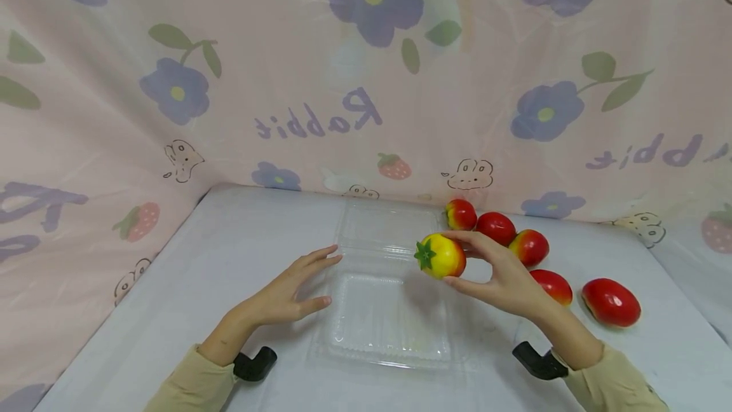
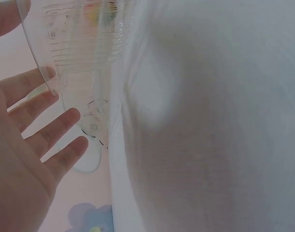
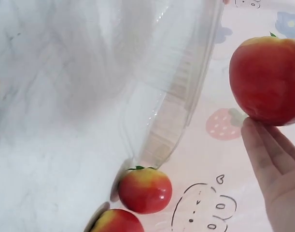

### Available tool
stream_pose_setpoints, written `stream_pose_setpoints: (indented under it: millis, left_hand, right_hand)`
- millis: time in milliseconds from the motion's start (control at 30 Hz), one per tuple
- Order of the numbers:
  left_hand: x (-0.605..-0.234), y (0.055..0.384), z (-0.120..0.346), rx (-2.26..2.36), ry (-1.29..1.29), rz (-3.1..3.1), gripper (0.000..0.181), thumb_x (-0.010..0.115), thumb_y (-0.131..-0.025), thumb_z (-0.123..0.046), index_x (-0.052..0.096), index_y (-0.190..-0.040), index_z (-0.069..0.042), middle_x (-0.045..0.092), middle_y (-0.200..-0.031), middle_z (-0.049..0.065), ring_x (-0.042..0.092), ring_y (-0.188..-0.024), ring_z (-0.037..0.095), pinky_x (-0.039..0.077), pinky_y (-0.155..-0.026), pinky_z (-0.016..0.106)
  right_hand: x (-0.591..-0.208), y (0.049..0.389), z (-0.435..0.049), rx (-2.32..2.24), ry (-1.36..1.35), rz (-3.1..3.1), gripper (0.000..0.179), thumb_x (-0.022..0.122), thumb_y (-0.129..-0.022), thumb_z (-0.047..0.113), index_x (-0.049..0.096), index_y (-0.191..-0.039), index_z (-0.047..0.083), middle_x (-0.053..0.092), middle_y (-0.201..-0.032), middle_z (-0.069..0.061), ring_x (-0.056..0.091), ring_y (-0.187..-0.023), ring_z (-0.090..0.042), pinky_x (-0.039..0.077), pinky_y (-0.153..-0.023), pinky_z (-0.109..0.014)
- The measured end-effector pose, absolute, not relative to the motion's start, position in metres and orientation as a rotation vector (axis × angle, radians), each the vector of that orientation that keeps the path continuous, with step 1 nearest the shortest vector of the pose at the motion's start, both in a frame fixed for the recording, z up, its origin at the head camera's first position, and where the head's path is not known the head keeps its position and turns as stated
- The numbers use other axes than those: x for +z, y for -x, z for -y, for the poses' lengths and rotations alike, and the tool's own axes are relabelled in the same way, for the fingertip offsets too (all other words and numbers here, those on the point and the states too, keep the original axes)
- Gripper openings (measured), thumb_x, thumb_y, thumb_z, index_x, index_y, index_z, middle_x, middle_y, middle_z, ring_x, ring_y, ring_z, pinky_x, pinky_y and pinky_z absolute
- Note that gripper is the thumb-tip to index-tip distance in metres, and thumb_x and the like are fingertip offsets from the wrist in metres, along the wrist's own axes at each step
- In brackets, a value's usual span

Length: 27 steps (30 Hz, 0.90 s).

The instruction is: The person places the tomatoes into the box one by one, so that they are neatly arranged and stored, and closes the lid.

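My right hand [image 1: 506, 278] holds a shiny red-and-yellow tomato [image 1: 443, 256] between thumb and fingers, above the right side of a clear plastic clamshell box [image 1: 394, 361]. A green star-shaped calyx on the tomato faces left in the head view. In the right wrist view, fingertips press the red side of that tomato [image 3: 265, 82]. The box lies with its lid [image 1: 383, 224] folded back, away from me. My left hand [image 1: 280, 294] is at the box's left side, fingers spread and holding nothing. In the left wrist view its fingers [image 2: 60, 130] are beside the clear plastic; contact is unclear.
Several more red-and-yellow tomatoes lie right of the box, among them one [image 1: 460, 214] by the lid and one [image 1: 610, 302] farthest right. My right forearm partly covers another tomato [image 1: 553, 286]. A patterned curtain [image 1: 320, 81] hangs behind the white table [image 1: 246, 227].
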<state>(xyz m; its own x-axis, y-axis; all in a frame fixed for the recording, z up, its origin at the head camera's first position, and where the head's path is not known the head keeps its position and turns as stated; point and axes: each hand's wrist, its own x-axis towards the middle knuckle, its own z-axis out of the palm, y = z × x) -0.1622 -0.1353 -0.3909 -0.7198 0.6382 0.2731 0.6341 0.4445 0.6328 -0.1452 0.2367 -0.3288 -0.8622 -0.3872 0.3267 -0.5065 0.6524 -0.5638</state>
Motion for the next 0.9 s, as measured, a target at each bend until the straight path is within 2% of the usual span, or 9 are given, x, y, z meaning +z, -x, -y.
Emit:
stream_pose_setpoints:
  millis: [500,900]
  left_hand:
    - [-0.389,0.160,0.135,1.169,-1.120,-2.646,0.065,0.066,-0.088,-0.025,0.040,-0.145,-0.007,0.028,-0.156,0.012,0.025,-0.142,0.039,0.027,-0.107,0.067]
    - [-0.387,0.160,0.135,1.171,-1.100,-2.641,0.066,0.066,-0.087,-0.026,0.040,-0.146,-0.010,0.028,-0.157,0.010,0.025,-0.143,0.036,0.026,-0.109,0.065]
  right_hand:
    - [-0.316,0.143,-0.215,0.980,-0.864,2.634,0.069,0.085,-0.071,0.021,0.053,-0.132,0.021,0.060,-0.129,0.004,0.061,-0.111,-0.013,0.051,-0.087,-0.019]
    - [-0.308,0.149,-0.199,1.019,-0.869,2.675,0.068,0.084,-0.073,0.025,0.052,-0.133,0.019,0.060,-0.129,0.002,0.061,-0.107,-0.012,0.056,-0.086,-0.028]
